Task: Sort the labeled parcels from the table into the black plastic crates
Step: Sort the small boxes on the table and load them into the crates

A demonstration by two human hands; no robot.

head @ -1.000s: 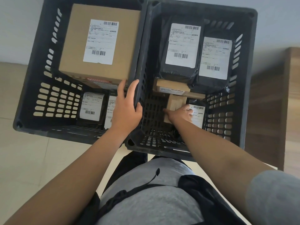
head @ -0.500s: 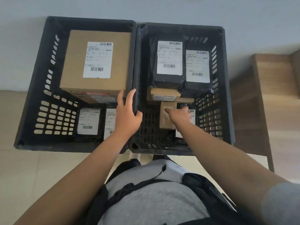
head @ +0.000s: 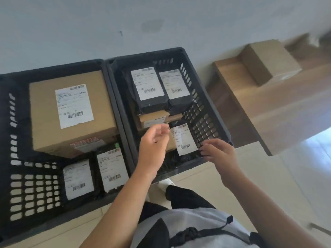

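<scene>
Hands are both empty rn: your left hand [head: 153, 147] hovers mid-frame over the right crate [head: 211, 111], fingers loosely curled, gripping nothing; your right hand [head: 219, 152] sits at that crate's near-right corner, fingers spread, maybe brushing the rim, can't tell for sure.

Parcels: the left crate [head: 32, 190] holds the big cardboard box [head: 71, 111] toward frame top, label up, w/ two black mailers [head: 95, 174] tucked in front of it. Looks like flat stuff fills the gap the box leaves. Right crate has two black mailers side by side at the back, small brown boxes [head: 154, 119] mid, one labeled mailer [head: 184, 138] lower right. Labels mostly face up, prob so they scan w/o digging.

One more carton [head: 268, 59] sits on the wooden table [head: 290, 111], upper right of frame, well apart from both hands. Likely next pick, my guess.

Room: left crate's lower-left floor is bare, best slot for a box. Right crate is near full; only a thin strip by the near wall. Crates touch along the shared rim, so lift over it, don't slide. Table edge runs close to right crate's side, so swing wide.
</scene>
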